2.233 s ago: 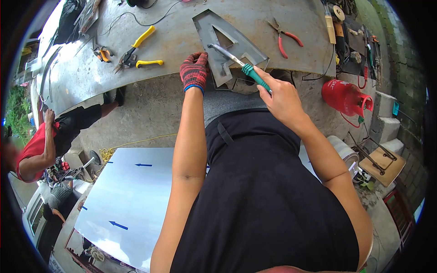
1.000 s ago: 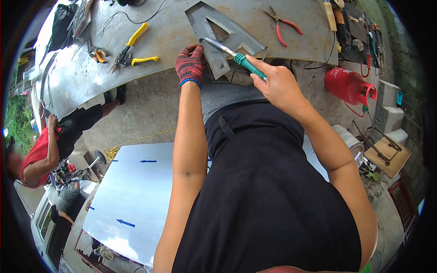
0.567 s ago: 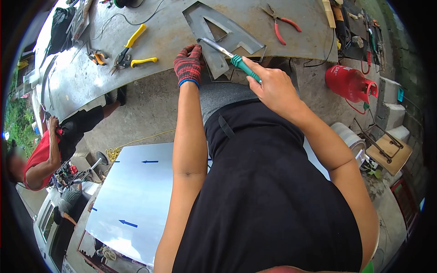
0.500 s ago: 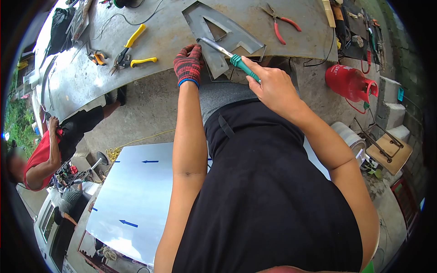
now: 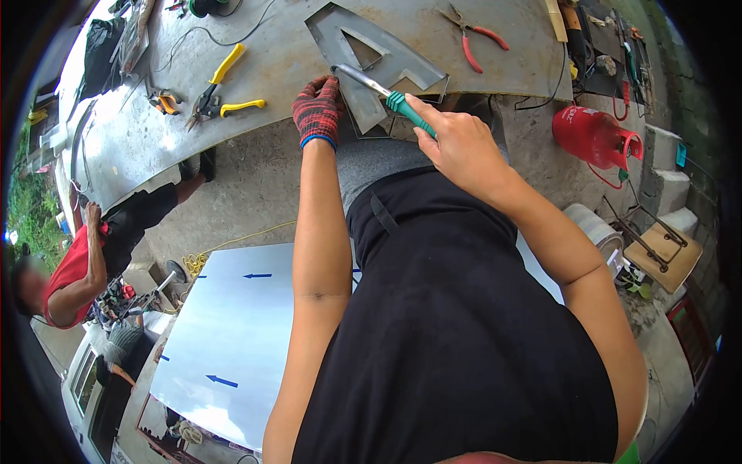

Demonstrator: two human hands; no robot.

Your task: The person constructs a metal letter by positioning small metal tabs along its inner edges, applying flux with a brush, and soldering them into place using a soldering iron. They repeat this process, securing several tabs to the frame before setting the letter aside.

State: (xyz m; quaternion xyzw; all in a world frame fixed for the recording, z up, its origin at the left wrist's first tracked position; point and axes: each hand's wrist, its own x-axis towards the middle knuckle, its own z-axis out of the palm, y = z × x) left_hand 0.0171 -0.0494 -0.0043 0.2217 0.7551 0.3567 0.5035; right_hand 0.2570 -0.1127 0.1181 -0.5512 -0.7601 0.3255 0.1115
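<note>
A grey sheet-metal letter A (image 5: 357, 94) with raised edge strips lies at the near edge of the metal table. My left hand (image 5: 318, 110), in a red and black knit glove with a blue cuff, is closed at the letter's left edge; its fingertips are partly hidden. My bare right hand (image 5: 464, 147) grips the teal handle of what looks like a soldering iron (image 5: 369, 82). Its silver shaft crosses over the letter, and the dark tip meets the left edge just above my gloved fingers.
On the metal table (image 5: 270, 69) lie yellow-handled snips (image 5: 220, 89), an orange and black tool (image 5: 164, 100) and red-handled pliers (image 5: 470, 39). A red gas cylinder (image 5: 591, 139) stands right. A person in red (image 5: 73, 271) is at left. Behind me lies a pale sheet (image 5: 232, 325) with blue arrows.
The view has shifted very slightly. Both hands keep their grip, and the iron's tip stays at the letter's left edge.
</note>
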